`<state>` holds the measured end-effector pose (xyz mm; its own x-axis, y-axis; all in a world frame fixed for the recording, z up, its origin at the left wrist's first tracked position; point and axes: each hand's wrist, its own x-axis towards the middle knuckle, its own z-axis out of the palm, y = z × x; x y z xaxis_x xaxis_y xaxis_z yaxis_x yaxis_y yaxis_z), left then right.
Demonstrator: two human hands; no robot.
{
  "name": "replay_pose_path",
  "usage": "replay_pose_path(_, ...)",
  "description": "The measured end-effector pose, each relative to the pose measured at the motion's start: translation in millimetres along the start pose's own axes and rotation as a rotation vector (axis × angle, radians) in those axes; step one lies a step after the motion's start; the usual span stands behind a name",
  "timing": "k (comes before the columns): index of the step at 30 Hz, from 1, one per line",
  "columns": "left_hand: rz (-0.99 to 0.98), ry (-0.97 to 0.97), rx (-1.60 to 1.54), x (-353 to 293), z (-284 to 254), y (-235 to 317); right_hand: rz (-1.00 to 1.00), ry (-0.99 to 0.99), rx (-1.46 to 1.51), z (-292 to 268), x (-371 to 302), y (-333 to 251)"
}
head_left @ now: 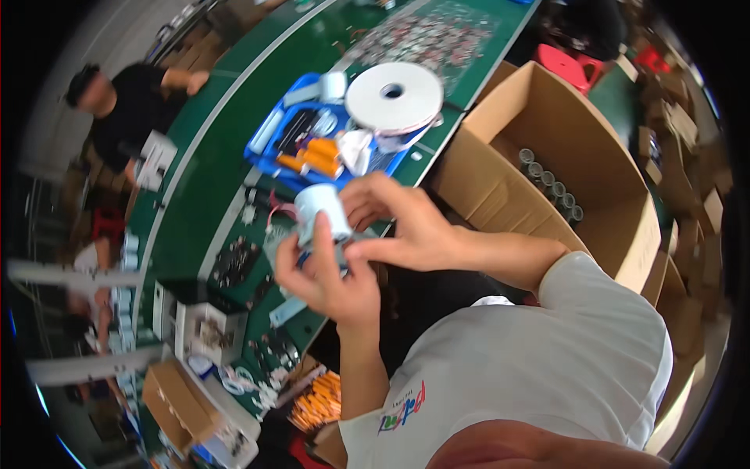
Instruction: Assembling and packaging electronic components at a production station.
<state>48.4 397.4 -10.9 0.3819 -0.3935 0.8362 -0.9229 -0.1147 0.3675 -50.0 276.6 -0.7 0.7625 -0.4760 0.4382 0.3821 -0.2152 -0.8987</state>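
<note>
A white cylindrical housing [319,209] is held up in front of me over the green bench. My left hand [336,281] grips it from below, the index finger laid along its side. From the right, my right hand [410,227] closes around its near end, thumb at the lower edge and fingers curled behind. Thin pinkish-red wires [281,207] stick out at the far left of the housing. What lies between the palms is partly hidden.
Beyond my hands a blue tray [262,144] holds a large white reel [383,98], orange cylinders [320,156] and white parts. An open cardboard box [484,168] with several clear round pieces stands at right. Small dark parts [234,262] lie on the bench; another person [137,102] is across it.
</note>
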Motion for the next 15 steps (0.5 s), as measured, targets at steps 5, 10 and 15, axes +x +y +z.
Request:
replay_pose_path(5, 0.01, 0.022, 0.006, -20.2, 2.2, -8.1, 0.063, 0.033, 0.113, 8.9, -7.8, 16.7)
replay_pose_path(10, 0.068, 0.158, -0.026, -40.2, -2.1, -13.2, 0.12, -0.034, 0.157, 22.0, -13.8, 19.8)
replay_pose_path(15, 0.095, 0.084, -0.118, -48.5, -4.5, -8.6, 0.107, 0.023, 0.023, 22.7, -12.4, 23.5)
